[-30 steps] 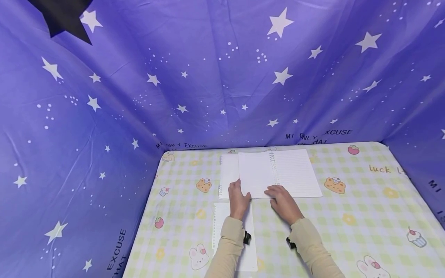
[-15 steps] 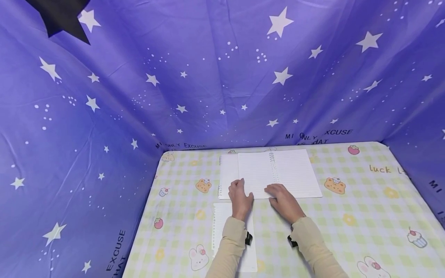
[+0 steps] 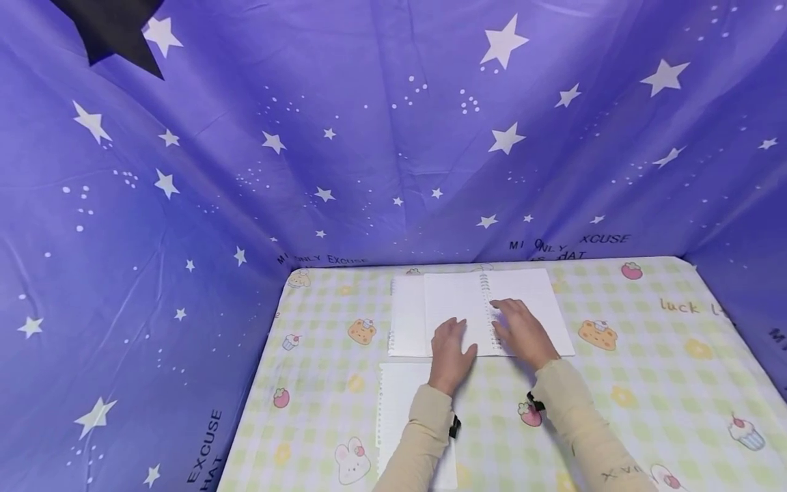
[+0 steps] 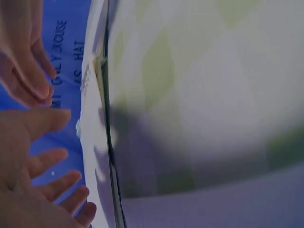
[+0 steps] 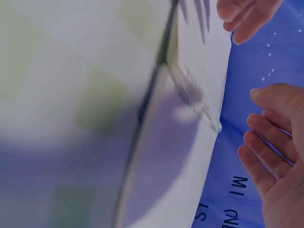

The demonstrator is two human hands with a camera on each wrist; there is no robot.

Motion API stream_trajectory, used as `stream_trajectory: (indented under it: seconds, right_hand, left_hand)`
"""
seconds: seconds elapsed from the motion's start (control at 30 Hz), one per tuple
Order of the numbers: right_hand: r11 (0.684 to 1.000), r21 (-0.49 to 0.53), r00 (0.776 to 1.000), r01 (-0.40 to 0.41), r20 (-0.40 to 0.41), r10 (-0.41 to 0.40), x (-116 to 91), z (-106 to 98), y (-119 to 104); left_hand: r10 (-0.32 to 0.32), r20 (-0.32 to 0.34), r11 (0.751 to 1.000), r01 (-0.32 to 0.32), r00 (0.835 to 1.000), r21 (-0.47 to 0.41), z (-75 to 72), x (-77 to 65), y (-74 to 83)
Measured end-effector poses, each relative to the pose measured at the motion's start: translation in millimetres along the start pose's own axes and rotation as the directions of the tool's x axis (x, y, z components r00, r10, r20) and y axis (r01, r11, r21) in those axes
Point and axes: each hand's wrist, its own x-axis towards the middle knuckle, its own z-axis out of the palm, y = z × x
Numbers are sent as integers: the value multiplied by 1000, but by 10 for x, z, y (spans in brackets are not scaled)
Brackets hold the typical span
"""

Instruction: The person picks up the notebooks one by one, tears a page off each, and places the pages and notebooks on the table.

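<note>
A spiral notebook (image 3: 553, 314) lies open at the back of the table, with ruled white pages either side of its wire binding (image 3: 486, 281). My left hand (image 3: 453, 355) is over the lower part of the left page, fingers spread and relaxed, holding nothing. To its right, my right hand (image 3: 525, 335) is over the right page near the binding, its fingers loosely bent and holding nothing. Both wrist views show the hands raised off the paper, their shadows falling on the page (image 5: 166, 142). From under the left page sticks out another white sheet (image 3: 407, 314) with a toothed left edge.
A loose sheet (image 3: 399, 403) with holes along its left edge lies nearer the person, partly under the left forearm (image 3: 418, 437). A checked, cartoon-printed cloth (image 3: 326, 410) covers the table. Purple star-printed curtains (image 3: 369, 137) rise behind and beside it.
Both hands have come up off the notebook's lower edge. The left has shifted right; the right has moved up and right, over the right page. The notebook has kept its place.
</note>
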Motion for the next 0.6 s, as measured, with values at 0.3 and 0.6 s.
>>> stream_trajectory:
  seconds: [0.3,0.6]
  right_hand:
    - [997,-74,997,-5,78,11,235,-7,227]
    - [998,-62,995,-2,100,9,372,67,453]
  left_hand:
    - [90,166,971,-124,982,206,101,-80,-2]
    - [92,219,928,-163,971,335,194,-184,-44]
